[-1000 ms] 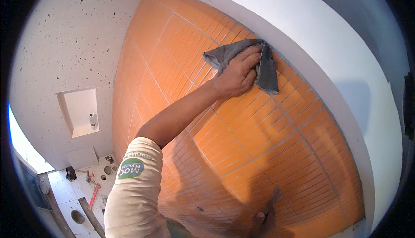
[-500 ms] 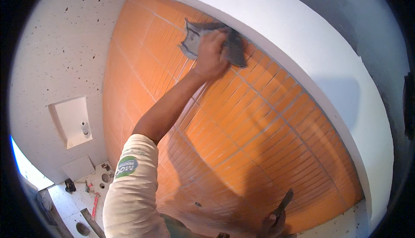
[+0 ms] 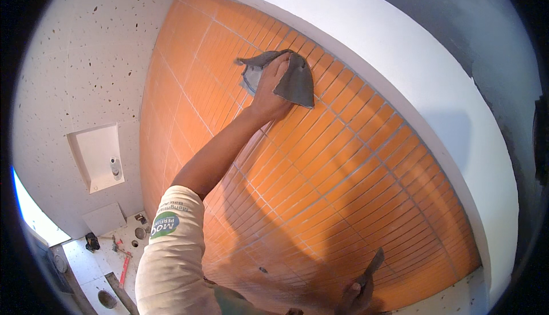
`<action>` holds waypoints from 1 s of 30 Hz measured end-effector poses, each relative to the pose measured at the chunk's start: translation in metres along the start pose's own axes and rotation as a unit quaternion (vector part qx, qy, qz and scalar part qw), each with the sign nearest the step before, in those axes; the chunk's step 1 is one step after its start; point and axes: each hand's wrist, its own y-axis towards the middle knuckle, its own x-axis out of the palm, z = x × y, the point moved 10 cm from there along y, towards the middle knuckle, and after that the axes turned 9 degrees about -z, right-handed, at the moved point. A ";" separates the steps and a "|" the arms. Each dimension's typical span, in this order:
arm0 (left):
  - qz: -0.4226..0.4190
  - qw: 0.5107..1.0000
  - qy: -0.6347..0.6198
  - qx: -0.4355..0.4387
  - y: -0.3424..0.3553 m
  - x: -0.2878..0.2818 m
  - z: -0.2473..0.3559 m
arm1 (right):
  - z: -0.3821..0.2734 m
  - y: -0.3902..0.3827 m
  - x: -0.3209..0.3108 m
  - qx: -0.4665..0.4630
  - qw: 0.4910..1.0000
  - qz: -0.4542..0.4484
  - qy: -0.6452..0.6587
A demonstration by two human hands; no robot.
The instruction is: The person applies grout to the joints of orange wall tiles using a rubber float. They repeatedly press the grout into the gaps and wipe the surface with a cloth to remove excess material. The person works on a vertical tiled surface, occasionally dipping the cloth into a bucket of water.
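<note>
My left hand (image 3: 271, 95) is closed on a dark grey cloth (image 3: 297, 80), pressing it against the orange tiled wall (image 3: 274, 160) near its upper edge. One flap of the cloth hangs over the fingers, and a lighter grey part shows to the left of the hand. Low in the picture, on the right, my right hand (image 3: 357, 296) grips a putty knife (image 3: 374, 263), its dark blade pointing up. That hand is in shadow, apart from the cloth. Grey grout lines run between the narrow tiles.
A white curved edge (image 3: 400, 58) borders the tiles above. On the left, a speckled wall has a niche (image 3: 94, 155) with a small bottle (image 3: 115, 166) in it. Below lie a red tool (image 3: 124, 270), a black object (image 3: 92, 242) and a floor with round holes (image 3: 107, 299).
My left hand and the cloth have moved slightly down and away from the white edge, and the cloth is folded differently. My right hand with the putty knife has barely shifted.
</note>
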 end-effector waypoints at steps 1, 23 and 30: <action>0.003 1.000 -0.004 -0.011 0.003 0.003 -0.007 | 0.002 -0.002 -0.002 0.000 1.000 0.000 0.001; 0.022 0.997 -0.028 -0.074 0.010 -0.017 -0.013 | 0.003 0.001 0.013 0.009 1.000 0.002 -0.025; -0.072 0.985 -0.048 -0.149 0.038 0.000 -0.069 | 0.005 0.001 0.018 0.011 1.000 -0.009 -0.021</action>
